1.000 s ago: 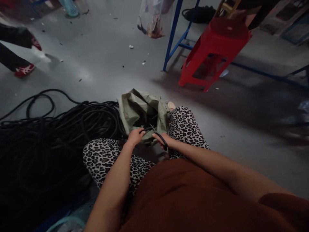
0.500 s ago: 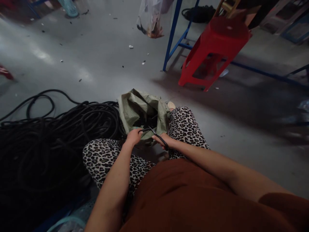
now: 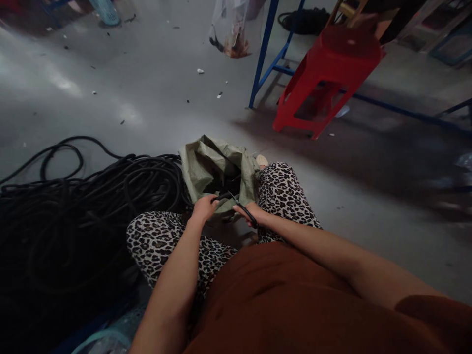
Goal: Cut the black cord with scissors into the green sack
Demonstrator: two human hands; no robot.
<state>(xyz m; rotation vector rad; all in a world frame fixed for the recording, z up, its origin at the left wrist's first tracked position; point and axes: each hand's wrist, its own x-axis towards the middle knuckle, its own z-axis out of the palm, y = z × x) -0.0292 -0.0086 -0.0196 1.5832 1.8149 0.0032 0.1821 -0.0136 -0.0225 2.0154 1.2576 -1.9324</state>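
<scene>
I sit on the floor with my knees apart, in leopard-print trousers. My left hand [image 3: 205,207] is closed around the end of a black cable [image 3: 220,197]. My right hand [image 3: 249,213] grips black-handled scissors [image 3: 241,207], whose blades point at that cable end. Both hands hover just over the mouth of an open green sack [image 3: 206,164] between my legs. Dark cut pieces lie inside the sack.
A big tangled heap of black cable [image 3: 73,206] fills the floor to my left. A red plastic stool [image 3: 328,73] stands by a blue metal frame [image 3: 263,54] ahead on the right. A clear plastic bag [image 3: 232,29] hangs further back. A teal basket rim [image 3: 99,339] is at the bottom left.
A person's legs and red shoes at the far left have walked out of view. My hands have barely moved; the scissors' blades sit closer to the cable end.
</scene>
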